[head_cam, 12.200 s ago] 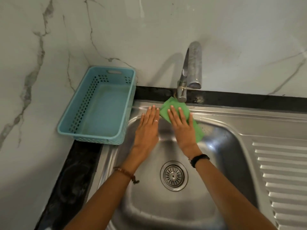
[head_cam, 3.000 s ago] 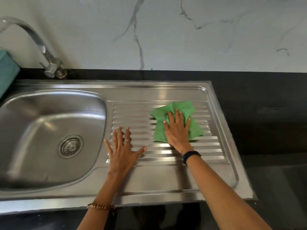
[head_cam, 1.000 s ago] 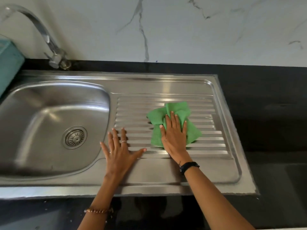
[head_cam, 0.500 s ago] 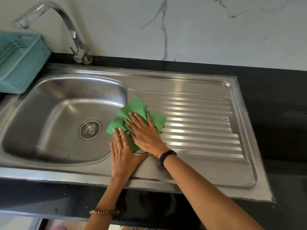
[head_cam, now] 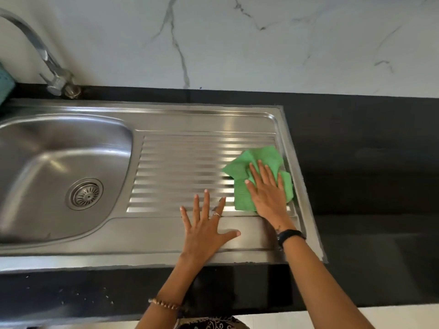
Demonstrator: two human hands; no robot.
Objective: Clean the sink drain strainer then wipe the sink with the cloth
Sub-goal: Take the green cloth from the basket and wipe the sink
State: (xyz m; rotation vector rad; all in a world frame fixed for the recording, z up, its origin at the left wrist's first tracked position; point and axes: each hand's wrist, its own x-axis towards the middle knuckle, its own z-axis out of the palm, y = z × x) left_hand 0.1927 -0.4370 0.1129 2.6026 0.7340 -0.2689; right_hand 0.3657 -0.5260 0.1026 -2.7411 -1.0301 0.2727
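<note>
A stainless steel sink (head_cam: 190, 117) fills the left and middle of the head view. Its round metal drain strainer (head_cam: 84, 194) sits in the bottom of the basin on the left. A crumpled green cloth (head_cam: 256, 160) lies at the right end of the ribbed drainboard (head_cam: 183, 167). My right hand (head_cam: 267, 193) presses flat on the cloth, fingers spread over it. My left hand (head_cam: 205, 230) rests flat and empty on the sink's smooth front strip, fingers apart, just left of the cloth.
A curved metal faucet (head_cam: 47, 65) rises at the back left, with a sliver of a teal basket (head_cam: 4, 84) beside it. Black countertop (head_cam: 356, 162) surrounds the sink on the right and front. A white marble wall (head_cam: 261, 43) stands behind.
My right hand has slid the cloth from the basin's right edge across the drainboard to its far right end. My left hand has shifted right along the front strip.
</note>
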